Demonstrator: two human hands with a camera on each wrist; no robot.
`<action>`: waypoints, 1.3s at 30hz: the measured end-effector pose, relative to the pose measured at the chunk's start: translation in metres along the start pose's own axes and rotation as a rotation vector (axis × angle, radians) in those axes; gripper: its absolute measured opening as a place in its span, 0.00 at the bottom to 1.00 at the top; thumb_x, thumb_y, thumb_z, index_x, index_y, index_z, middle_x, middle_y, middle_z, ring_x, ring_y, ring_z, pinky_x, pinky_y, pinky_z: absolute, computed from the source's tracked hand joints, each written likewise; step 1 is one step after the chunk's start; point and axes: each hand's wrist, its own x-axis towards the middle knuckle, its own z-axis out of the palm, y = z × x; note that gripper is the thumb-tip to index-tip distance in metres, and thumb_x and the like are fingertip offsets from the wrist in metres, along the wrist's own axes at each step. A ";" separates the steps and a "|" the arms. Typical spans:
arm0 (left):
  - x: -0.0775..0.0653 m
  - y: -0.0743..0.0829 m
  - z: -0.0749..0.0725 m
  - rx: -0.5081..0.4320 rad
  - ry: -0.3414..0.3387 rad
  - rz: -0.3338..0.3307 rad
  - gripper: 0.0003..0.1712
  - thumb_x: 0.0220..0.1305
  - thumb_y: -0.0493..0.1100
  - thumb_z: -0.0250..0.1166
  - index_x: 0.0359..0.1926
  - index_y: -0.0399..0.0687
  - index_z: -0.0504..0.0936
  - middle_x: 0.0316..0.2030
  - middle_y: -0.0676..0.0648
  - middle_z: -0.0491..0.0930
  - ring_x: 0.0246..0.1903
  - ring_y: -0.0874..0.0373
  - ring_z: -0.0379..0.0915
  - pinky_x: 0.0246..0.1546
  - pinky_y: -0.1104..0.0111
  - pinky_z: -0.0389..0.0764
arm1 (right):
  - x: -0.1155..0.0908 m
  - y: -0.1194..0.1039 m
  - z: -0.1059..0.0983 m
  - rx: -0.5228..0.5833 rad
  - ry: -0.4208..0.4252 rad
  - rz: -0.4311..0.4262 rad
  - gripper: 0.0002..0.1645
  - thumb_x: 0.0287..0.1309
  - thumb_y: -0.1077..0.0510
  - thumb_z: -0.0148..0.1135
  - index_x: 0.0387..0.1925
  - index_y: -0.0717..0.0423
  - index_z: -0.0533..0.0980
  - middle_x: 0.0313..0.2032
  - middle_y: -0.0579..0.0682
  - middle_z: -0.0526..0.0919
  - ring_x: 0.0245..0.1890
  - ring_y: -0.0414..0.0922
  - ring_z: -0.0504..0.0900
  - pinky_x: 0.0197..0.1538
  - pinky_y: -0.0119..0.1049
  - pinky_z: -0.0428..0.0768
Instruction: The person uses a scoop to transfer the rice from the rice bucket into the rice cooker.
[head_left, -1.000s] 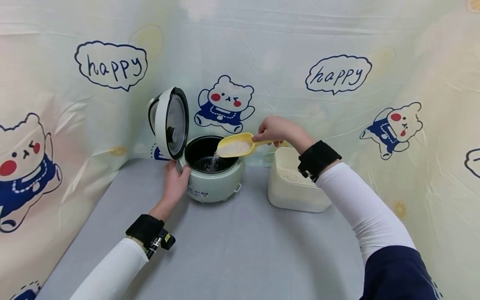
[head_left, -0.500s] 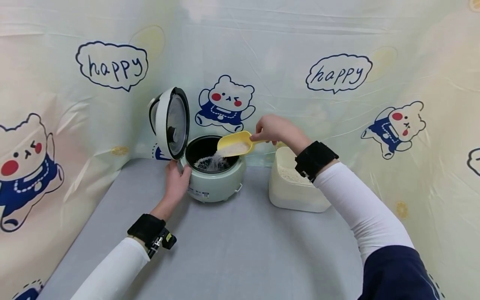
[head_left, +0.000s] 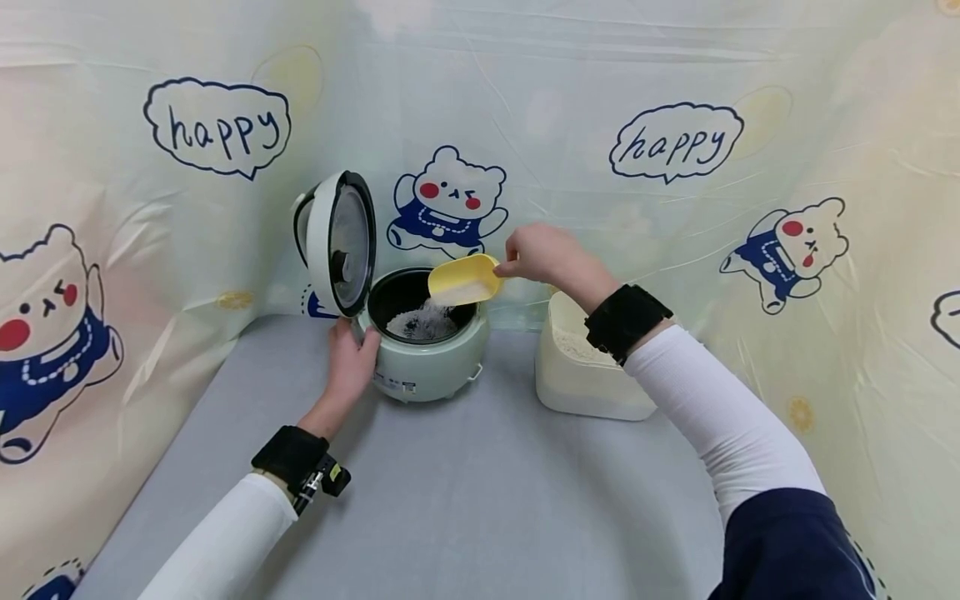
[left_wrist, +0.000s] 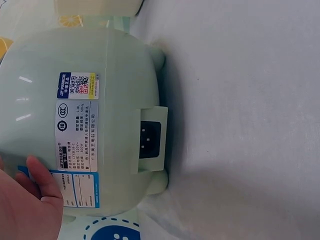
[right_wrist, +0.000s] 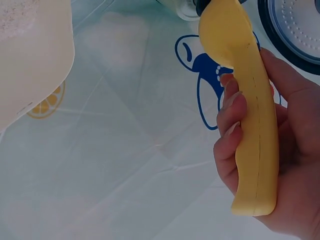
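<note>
My right hand (head_left: 551,260) grips a yellow scoop (head_left: 467,273) over the rice cooker's open mouth, its fingers wrapped round the scoop handle (right_wrist: 257,130) in the right wrist view. White rice (head_left: 459,292) lies in the tilted scoop and spills into the dark inner pot (head_left: 390,298), where a white heap shows. The pale green rice cooker (head_left: 431,371) has its lid (head_left: 322,242) raised on the left. Against its left side rests my left hand (head_left: 348,362), thumb and fingers spread by the hinge. That hand (left_wrist: 32,202) touches the labelled body in the left wrist view.
A cream-coloured bin (head_left: 592,392) holding rice stands right of the cooker, under my right forearm. A grey cloth (head_left: 465,492) covers the table. Behind it hangs a curtain (head_left: 562,83) with printed bears. The cooker's power socket (left_wrist: 150,140) has no cord in it.
The right hand has raised and tipped the scoop further, and less rice shows in it. The white heap in the pot has grown. The left hand has stayed on the cooker.
</note>
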 end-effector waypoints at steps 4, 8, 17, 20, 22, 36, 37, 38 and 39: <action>0.000 0.000 0.000 0.003 0.006 0.002 0.32 0.75 0.43 0.49 0.71 0.26 0.57 0.65 0.26 0.58 0.63 0.39 0.56 0.68 0.49 0.61 | -0.001 -0.003 0.001 -0.066 0.046 -0.034 0.20 0.68 0.42 0.67 0.35 0.55 0.84 0.31 0.50 0.83 0.33 0.49 0.76 0.36 0.39 0.74; 0.001 0.001 0.000 0.009 0.014 0.008 0.32 0.75 0.42 0.49 0.71 0.25 0.57 0.65 0.25 0.59 0.63 0.39 0.56 0.68 0.49 0.61 | -0.002 -0.003 0.003 -0.111 0.093 -0.061 0.20 0.68 0.41 0.67 0.34 0.55 0.84 0.29 0.50 0.81 0.32 0.48 0.76 0.34 0.38 0.72; 0.001 0.001 0.000 0.007 0.024 0.020 0.31 0.75 0.42 0.49 0.70 0.25 0.58 0.64 0.25 0.60 0.63 0.38 0.56 0.67 0.49 0.61 | -0.004 -0.003 0.008 -0.213 0.201 -0.111 0.21 0.67 0.41 0.68 0.35 0.56 0.81 0.28 0.50 0.80 0.30 0.49 0.77 0.31 0.39 0.73; 0.000 0.001 -0.001 0.005 0.020 0.019 0.32 0.75 0.42 0.49 0.71 0.25 0.58 0.65 0.26 0.59 0.64 0.38 0.56 0.68 0.49 0.60 | -0.005 -0.002 0.011 -0.243 0.211 -0.114 0.22 0.66 0.40 0.68 0.37 0.56 0.81 0.29 0.51 0.82 0.30 0.49 0.78 0.32 0.40 0.75; 0.000 0.000 -0.001 0.003 0.016 0.015 0.32 0.75 0.43 0.49 0.72 0.26 0.57 0.66 0.26 0.58 0.64 0.38 0.55 0.69 0.48 0.60 | -0.004 -0.001 0.012 -0.249 0.214 -0.115 0.22 0.66 0.40 0.68 0.37 0.56 0.80 0.29 0.51 0.82 0.31 0.49 0.78 0.32 0.40 0.75; -0.003 0.002 -0.001 0.007 0.016 0.007 0.33 0.76 0.43 0.49 0.72 0.26 0.56 0.68 0.25 0.57 0.65 0.38 0.55 0.69 0.48 0.60 | -0.019 0.038 0.018 0.147 0.059 -0.037 0.25 0.74 0.43 0.56 0.31 0.59 0.77 0.22 0.49 0.72 0.26 0.48 0.72 0.33 0.37 0.67; -0.004 0.002 0.000 0.006 0.016 0.007 0.33 0.76 0.43 0.49 0.72 0.26 0.56 0.68 0.25 0.57 0.65 0.38 0.55 0.69 0.48 0.60 | -0.021 0.043 0.020 0.169 0.046 -0.022 0.25 0.75 0.42 0.54 0.31 0.59 0.77 0.23 0.49 0.73 0.26 0.48 0.73 0.33 0.38 0.68; -0.004 0.002 0.000 0.008 0.017 0.009 0.33 0.76 0.43 0.49 0.72 0.26 0.57 0.68 0.25 0.57 0.66 0.38 0.55 0.69 0.48 0.60 | -0.024 0.048 0.021 0.188 0.035 -0.010 0.26 0.76 0.41 0.53 0.32 0.58 0.78 0.24 0.50 0.75 0.27 0.48 0.74 0.34 0.38 0.69; -0.004 0.002 0.000 0.006 0.017 0.008 0.33 0.76 0.43 0.49 0.72 0.26 0.57 0.68 0.25 0.57 0.66 0.38 0.55 0.69 0.49 0.59 | -0.027 0.054 0.023 0.204 0.025 -0.001 0.28 0.76 0.40 0.52 0.31 0.58 0.78 0.24 0.50 0.75 0.27 0.48 0.74 0.34 0.38 0.70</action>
